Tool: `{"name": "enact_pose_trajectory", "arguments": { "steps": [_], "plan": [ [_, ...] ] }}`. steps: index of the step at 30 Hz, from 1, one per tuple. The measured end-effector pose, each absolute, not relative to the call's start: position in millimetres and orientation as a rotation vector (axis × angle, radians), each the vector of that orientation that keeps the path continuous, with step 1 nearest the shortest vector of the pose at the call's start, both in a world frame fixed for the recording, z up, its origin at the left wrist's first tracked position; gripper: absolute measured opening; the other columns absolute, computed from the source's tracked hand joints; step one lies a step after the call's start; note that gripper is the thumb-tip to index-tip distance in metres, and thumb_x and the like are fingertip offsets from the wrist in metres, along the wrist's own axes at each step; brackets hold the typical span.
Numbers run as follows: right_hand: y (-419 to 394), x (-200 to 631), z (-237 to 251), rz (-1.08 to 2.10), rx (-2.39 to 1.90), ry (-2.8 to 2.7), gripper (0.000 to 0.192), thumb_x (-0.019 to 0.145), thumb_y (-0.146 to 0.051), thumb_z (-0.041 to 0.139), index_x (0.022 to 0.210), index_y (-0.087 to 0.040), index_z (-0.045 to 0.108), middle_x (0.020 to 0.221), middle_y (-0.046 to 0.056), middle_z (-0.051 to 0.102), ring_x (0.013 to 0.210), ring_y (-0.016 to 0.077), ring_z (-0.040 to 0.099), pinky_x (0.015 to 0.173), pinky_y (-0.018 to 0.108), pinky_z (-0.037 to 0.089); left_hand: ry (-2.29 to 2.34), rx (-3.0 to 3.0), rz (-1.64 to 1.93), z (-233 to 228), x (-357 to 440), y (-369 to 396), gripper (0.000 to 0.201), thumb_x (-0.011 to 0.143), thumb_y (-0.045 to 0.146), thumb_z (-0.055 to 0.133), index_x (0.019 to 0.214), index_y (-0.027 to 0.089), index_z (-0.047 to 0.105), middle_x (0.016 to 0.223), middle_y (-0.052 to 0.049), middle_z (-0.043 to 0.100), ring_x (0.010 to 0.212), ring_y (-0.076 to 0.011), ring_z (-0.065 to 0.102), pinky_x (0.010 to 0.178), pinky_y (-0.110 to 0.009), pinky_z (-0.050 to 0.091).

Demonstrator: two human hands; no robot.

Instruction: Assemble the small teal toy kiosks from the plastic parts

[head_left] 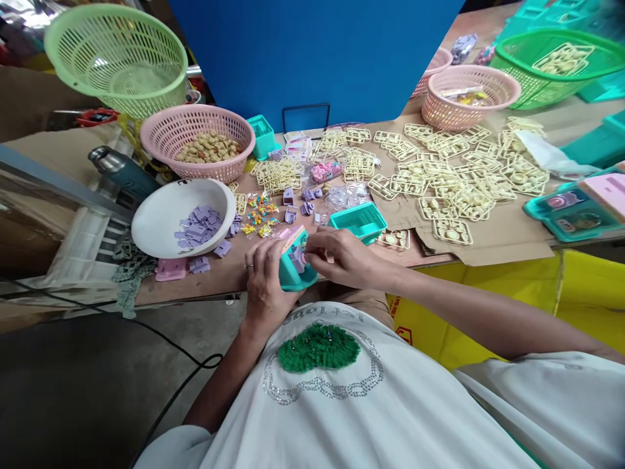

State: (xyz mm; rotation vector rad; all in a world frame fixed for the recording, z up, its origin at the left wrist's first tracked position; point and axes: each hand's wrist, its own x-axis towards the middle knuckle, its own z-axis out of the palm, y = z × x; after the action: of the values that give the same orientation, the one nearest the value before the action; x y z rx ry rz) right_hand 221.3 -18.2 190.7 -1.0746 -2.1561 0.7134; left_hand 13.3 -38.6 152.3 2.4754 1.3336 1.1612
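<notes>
Both hands meet near the middle of the frame, just above the front edge of the bench [488, 234]. The left hand [266, 277] is closed around a small teal toy box [291, 270] with a pink part on its top, and it holds the box tilted toward the person's chest. The right hand [342, 257] comes from the right side, and its fingertips are pinched together on a small purple piece [297, 259] at the open face of the box. A ring is visible on one finger of the left hand. Just behind the right hand, a second teal tray [359, 221] lies on the bench with its opening up. To the left of the hands stands a white bowl [156, 225] with flat purple parts [198, 225] inside, and some more purple parts lie loose beside it. Behind the bowl, a pink basket [168, 133] holds beige round pieces, and a light green basket [117, 58] is in the upper left of the frame. Many cream-coloured plastic frames [459, 179] are spread over cardboard in the right half of the bench. Small colourful bits [258, 215] lie between the bowl and the teal tray.
</notes>
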Motion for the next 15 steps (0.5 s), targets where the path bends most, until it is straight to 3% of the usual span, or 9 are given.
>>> {"name": "enact_pose_trajectory", "arguments": {
  "steps": [7,15],
  "plan": [
    [-23,213,194,0.543,-0.99,-2.242,0.02,0.092,-0.008,0.051,0.078,-0.021,0.055,0.075,0.007,0.063,0.077,0.022,0.047,0.071,0.035,0.038,1.36,2.456,1.184,152,16,-40,0.069,0.092,0.041,0.08,0.149,0.019,0.048,0.136,-0.019,0.067,0.132,-0.0374,0.061,0.117,-0.055,0.046],
    [-18,214,192,0.654,-1.005,-2.158,0.019,0.099,-0.015,0.053,0.082,-0.019,0.061,0.074,0.004,0.062,0.071,0.0176,0.05,0.068,0.031,0.038,1.33,2.386,1.246,144,3,-37,0.076,0.085,0.035,0.088,0.148,0.019,0.048,0.136,-0.019,0.066,0.131,-0.036,0.062,0.114,-0.052,0.051]
  ]
}}
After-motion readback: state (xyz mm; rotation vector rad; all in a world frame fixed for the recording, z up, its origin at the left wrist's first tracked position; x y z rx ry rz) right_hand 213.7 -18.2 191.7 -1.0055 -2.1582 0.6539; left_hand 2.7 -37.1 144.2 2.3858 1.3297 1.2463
